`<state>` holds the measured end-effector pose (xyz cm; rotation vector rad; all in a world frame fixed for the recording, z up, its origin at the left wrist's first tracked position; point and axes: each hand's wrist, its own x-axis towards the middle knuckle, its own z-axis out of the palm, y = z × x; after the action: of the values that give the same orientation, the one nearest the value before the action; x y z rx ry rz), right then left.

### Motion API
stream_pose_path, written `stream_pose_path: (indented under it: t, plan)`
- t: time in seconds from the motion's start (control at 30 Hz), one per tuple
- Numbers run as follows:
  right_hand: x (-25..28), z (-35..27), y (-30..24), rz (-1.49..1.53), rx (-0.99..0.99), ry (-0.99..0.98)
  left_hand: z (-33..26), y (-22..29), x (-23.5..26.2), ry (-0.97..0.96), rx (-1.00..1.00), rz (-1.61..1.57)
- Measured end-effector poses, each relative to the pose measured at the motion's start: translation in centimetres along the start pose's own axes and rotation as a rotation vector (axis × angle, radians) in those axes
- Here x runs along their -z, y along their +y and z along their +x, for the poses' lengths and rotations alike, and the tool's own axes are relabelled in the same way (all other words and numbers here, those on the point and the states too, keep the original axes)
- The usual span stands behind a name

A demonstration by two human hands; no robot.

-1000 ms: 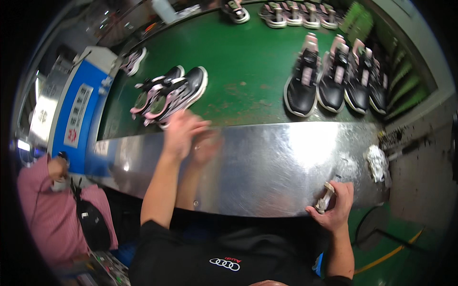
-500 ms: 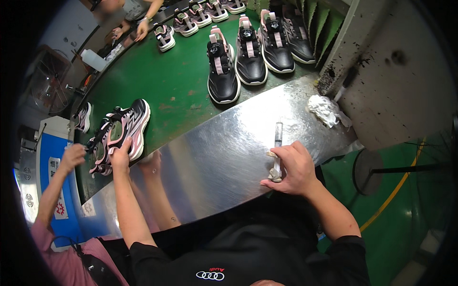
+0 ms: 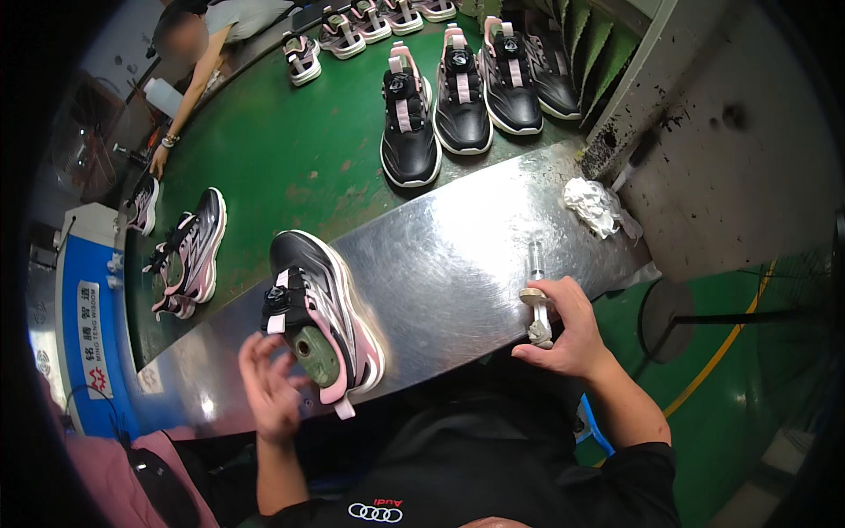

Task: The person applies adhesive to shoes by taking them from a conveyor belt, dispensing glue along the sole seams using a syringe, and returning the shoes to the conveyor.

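A black and pink sneaker (image 3: 321,308) with a green last in it lies on the shiny metal table (image 3: 458,264), heel toward me. My left hand (image 3: 268,392) hovers just beside its heel with fingers spread, holding nothing. At the table's near edge to the right, my right hand (image 3: 568,330) is closed around a clear syringe-like tool (image 3: 535,295) with its tip pointing away from me.
Behind the table runs a green belt (image 3: 299,167) carrying three black and pink sneakers (image 3: 462,97) at the back, a pair (image 3: 189,255) at the left and more farther off. A crumpled white rag (image 3: 594,207) lies at the table's right end. Another person (image 3: 198,40) works at the far left, beside a blue machine (image 3: 88,326).
The sneaker has come off the green belt onto the metal table in front of me. My left hand has drawn back to its heel. My right hand still holds the tool.
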<state>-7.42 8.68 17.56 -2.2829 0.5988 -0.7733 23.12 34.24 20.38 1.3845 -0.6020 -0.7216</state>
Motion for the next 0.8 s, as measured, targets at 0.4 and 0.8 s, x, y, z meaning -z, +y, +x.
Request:
stream_pose_path:
  t: [0.4,0.8]
  plan:
    - [0.2,-1.9,-2.3,0.226,-0.185,0.021,16.7,-2.0,2.4,-0.145,0.359,0.539]
    - [-1.0,3.9,-8.3,0.987,-0.151,-0.087,7.8,1.8,-4.4,-0.235,0.032,-0.742]
